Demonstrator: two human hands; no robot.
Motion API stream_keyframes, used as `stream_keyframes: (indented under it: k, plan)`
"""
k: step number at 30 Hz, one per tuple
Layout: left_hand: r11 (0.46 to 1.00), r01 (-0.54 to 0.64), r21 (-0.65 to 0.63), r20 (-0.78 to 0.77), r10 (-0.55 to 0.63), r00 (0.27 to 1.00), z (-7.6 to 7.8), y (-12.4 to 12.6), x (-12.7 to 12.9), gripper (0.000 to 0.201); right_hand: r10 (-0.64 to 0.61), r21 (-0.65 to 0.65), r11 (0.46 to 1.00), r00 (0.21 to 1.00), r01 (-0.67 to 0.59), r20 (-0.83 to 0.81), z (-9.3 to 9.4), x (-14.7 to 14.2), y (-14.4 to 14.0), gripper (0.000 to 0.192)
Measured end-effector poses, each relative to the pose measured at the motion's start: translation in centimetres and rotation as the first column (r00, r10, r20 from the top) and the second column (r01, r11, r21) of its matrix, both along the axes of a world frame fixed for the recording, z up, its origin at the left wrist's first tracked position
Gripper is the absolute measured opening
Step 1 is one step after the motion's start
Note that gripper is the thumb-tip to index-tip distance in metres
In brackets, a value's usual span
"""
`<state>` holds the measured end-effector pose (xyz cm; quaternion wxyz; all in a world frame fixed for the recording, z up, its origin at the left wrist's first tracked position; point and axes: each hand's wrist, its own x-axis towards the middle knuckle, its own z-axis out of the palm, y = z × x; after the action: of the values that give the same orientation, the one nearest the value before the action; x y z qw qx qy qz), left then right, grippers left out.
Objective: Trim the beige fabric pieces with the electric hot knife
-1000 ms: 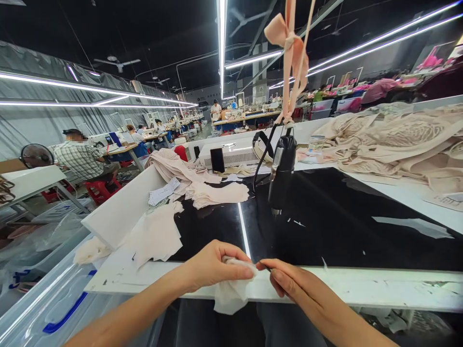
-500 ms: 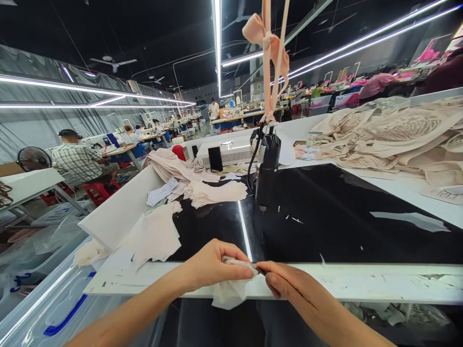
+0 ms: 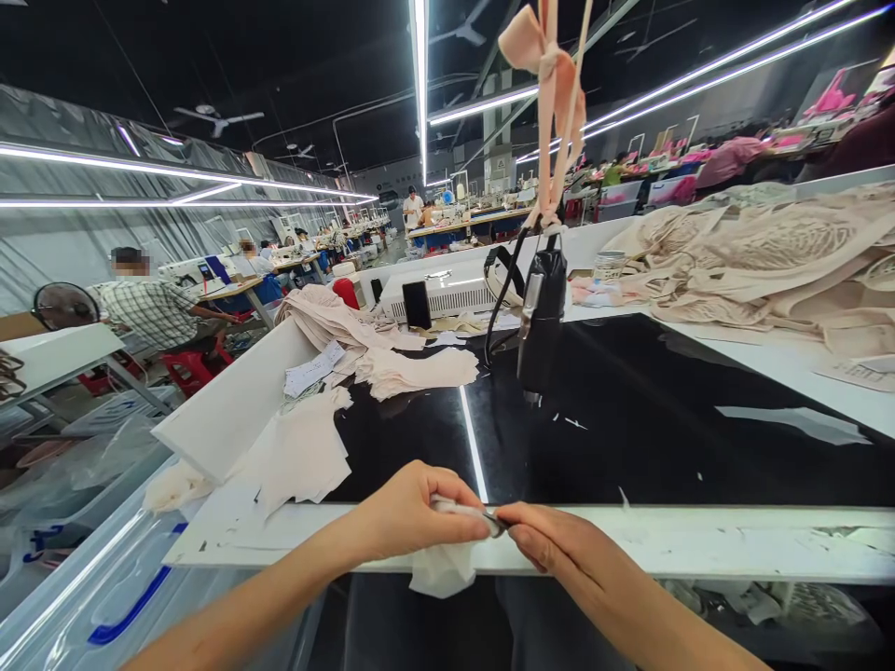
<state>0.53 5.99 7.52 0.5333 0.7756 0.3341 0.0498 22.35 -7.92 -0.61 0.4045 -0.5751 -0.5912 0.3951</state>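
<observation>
Fingers closed, my left hand (image 3: 437, 508) pinches a thin cream fabric piece (image 3: 442, 570), whose loose end hangs below the palm over the table's front edge. Right against its fingertips, my right hand (image 3: 559, 540) grips a small dark metal tool (image 3: 499, 522). The tool's tip meets the fabric; most of it is hidden in my fingers, so its kind is unclear. Beyond both hands, a black handheld device (image 3: 542, 321) with a cord hangs from peach fabric straps (image 3: 552, 121) over the black tabletop (image 3: 650, 419).
Cream fabric pieces (image 3: 308, 452) lie stacked at the left, near a paper slip (image 3: 313, 369). A phone (image 3: 418, 305) leans on a white vented box (image 3: 454, 289). Beige garments (image 3: 762, 252) are heaped at the right. A person in a checked shirt (image 3: 150, 312) sits at the far left.
The hanging black device and its straps have swung to the right. My hands stay nearly in place, with the tool's tip shifted slightly at the fabric.
</observation>
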Motion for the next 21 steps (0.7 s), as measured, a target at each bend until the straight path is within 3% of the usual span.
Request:
stream_keyframes:
  k: [21]
  plan:
    - [0.999, -0.006, 0.038, -0.048, 0.007, 0.999, -0.20, -0.40, 0.32, 0.032, 0.005, 0.028, 1.000, 0.999, -0.006, 0.033, 0.25, -0.14, -0.23, 0.079]
